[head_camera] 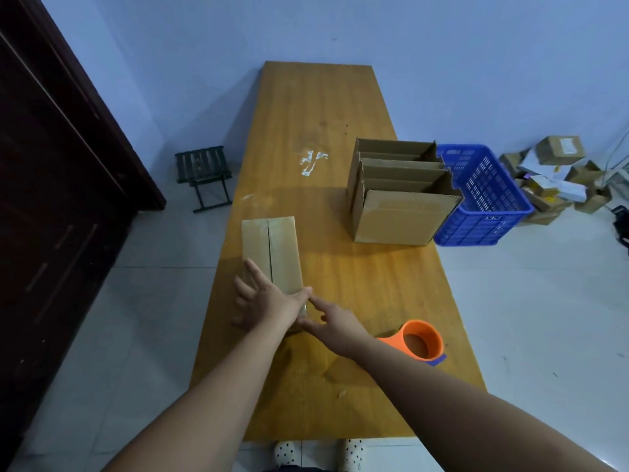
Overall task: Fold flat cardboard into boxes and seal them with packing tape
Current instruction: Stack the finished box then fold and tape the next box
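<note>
Pressing with the left hand [262, 298], fingers spread flat, on the near end of the closed cardboard box [272, 250], left side of the wooden table [323, 110]; touching its near corner with the straight-fingered right hand [332, 324]. Matte brown, rectangular, dark centre seam. Near face hidden behind wrists.

The light is dim and cool, giving the walls [442, 35] and floor [544, 301] a blue cast. It falls softly from above. The table [323, 107] has a pale sheen at its far end and a darker band nearer, with vague shadows under the left hand [262, 301] and right hand [335, 327]. The wide lens bows the door [51, 165] at left and stretches the near forearms [204, 403]. Detail looks slightly soft throughout.
</note>
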Demonstrator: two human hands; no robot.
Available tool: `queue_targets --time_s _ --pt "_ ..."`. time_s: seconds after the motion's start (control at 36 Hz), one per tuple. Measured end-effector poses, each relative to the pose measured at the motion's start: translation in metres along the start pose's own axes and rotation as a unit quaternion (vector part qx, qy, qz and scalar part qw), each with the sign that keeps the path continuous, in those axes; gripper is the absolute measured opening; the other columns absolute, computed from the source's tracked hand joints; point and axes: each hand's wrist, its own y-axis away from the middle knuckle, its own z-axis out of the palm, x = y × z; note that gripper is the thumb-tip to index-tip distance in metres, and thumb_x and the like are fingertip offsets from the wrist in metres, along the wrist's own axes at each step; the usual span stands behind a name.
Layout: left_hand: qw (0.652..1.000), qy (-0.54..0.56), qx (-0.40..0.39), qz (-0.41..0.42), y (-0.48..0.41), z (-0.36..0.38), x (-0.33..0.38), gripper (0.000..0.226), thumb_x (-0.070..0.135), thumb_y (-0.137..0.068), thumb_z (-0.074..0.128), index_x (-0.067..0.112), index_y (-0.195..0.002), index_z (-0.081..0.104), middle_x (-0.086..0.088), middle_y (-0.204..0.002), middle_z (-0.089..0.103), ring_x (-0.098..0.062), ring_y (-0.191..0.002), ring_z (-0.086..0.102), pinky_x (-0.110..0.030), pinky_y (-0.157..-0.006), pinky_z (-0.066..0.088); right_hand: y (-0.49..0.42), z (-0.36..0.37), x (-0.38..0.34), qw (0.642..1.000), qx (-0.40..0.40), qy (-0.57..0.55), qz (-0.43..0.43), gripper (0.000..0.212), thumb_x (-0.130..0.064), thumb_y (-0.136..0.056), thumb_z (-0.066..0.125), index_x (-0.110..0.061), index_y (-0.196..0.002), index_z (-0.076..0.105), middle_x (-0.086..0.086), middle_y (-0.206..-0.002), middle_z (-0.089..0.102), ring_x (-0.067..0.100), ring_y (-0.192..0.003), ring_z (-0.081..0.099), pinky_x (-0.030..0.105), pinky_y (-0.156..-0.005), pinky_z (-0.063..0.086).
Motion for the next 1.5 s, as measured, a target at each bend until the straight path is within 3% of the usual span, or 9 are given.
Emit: queue_targets --time_s 0.08,0.19,0.31,0.44,0.56,0.92,1.25,1.39,1.5 --pt "0.999 0.003 0.034 0.017 -0.002 -0.006 -0.003 0.127 0.062 -0.066 0.071 0.036 -0.141 -0.028 -0.012 -0.15 0.008 -0.036 -0.132 0.024 -0.058 -0.104 0.026 0.001 -0.007 0.003 0.994 -0.052 -0.089 0.022 0.059 -0.053 -0.09 0.057 -0.043 -0.143 0.036 -0.002 -0.147 0.044 0.018 -0.133 0.042 0.027 -0.095 0.035" --pt "0.983 0.165 -0.006 0.076 -0.008 -0.018 -0.015 0.118 0.051 -0.07 0.074 0.046 -0.142 -0.02 -0.009 -0.147 0.018 -0.033 -0.125 0.035 -0.046 -0.095 0.04 -0.004 -0.023 -0.001 0.973 0.061 -0.211 0.07 0.053 -0.053 -0.09 0.055 -0.031 -0.139 0.046 0.002 -0.138 0.053 0.014 -0.115 0.053 0.028 -0.088 0.049" --pt "0.914 0.355 -0.108 0.167 -0.007 -0.04 -0.025 0.123 0.061 -0.054 0.074 0.054 -0.141 -0.013 -0.001 -0.153 0.016 -0.028 -0.137 0.026 -0.052 -0.105 0.034 -0.012 -0.055 -0.006 0.919 0.162 -0.337 0.123 0.072 -0.063 -0.085 0.056 -0.026 -0.144 0.039 0.0 -0.139 0.046 0.025 -0.123 0.048 0.043 -0.098 0.047" --pt "0.812 0.519 -0.208 0.165 -0.011 -0.058 -0.021 0.117 0.039 -0.049 0.079 0.054 -0.141 0.008 -0.004 -0.14 0.04 -0.027 -0.126 0.043 -0.053 -0.094 0.047 -0.009 -0.079 -0.023 0.889 0.055 -0.452 0.052 0.064 -0.057 -0.075 0.067 -0.027 -0.13 0.051 -0.001 -0.13 0.052 0.024 -0.116 0.053 0.045 -0.092 0.05" --pt "0.765 0.571 -0.271 0.127 -0.014 -0.056 -0.024 0.108 0.021 -0.049 0.08 0.052 -0.136 0.024 -0.002 -0.131 0.048 -0.03 -0.119 0.047 -0.054 -0.079 0.053 -0.01 -0.089 -0.039 0.901 0.044 -0.431 -0.018 0.06 -0.034 -0.083 0.072 -0.03 -0.136 0.044 -0.004 -0.132 0.051 0.022 -0.117 0.053 0.049 -0.092 0.052" --pt "0.667 0.647 -0.369 -0.012 -0.03 -0.027 -0.045 0.061 -0.01 -0.064 0.041 0.02 -0.115 0.056 -0.015 -0.098 0.061 -0.038 -0.093 0.053 -0.057 -0.066 0.054 -0.008 -0.106 -0.034 0.993 0.062 -0.097 -0.003 0.083 -0.045 -0.067 0.083 -0.024 -0.133 0.038 -0.001 -0.126 0.045 0.021 -0.115 0.049 0.039 -0.092 0.054" --pt "0.691 0.687 -0.143 -0.175 -0.05 -0.033 -0.045 0.027 0.018 -0.102 0.031 0.009 -0.116 0.052 -0.013 -0.125 0.054 -0.03 -0.116 0.05 -0.045 -0.099 0.038 0.001 -0.092 0.002 0.944 0.169 0.273 -0.076 0.014 -0.019 -0.095 0.053 -0.022 -0.106 0.047 0.002 -0.098 0.059 0.024 -0.086 0.061 0.042 -0.072 0.055" --pt "0.861 0.502 -0.021 -0.079 -0.05 -0.04 -0.031 0.042 0.042 -0.098 0.045 0.018 -0.133 0.05 -0.003 -0.137 0.05 -0.023 -0.12 0.048 -0.037 -0.096 0.037 0.004 -0.091 0.016 0.903 0.137 0.382 -0.141 0.018 -0.014 -0.097 0.047 -0.018 -0.114 0.049 0.001 -0.107 0.053 0.023 -0.095 0.054 0.037 -0.072 0.052" --pt "0.941 0.308 -0.132 0.048 -0.045 -0.042 -0.015 0.046 0.038 -0.094 0.055 0.021 -0.136 0.047 -0.006 -0.139 0.046 -0.016 -0.109 0.043 -0.034 -0.085 0.035 0.002 -0.085 0.015 0.892 0.114 0.406 -0.162 0.029 -0.03 -0.095 0.05 -0.022 -0.123 0.045 -0.001 -0.125 0.046 0.021 -0.108 0.048 0.036 -0.076 0.053"
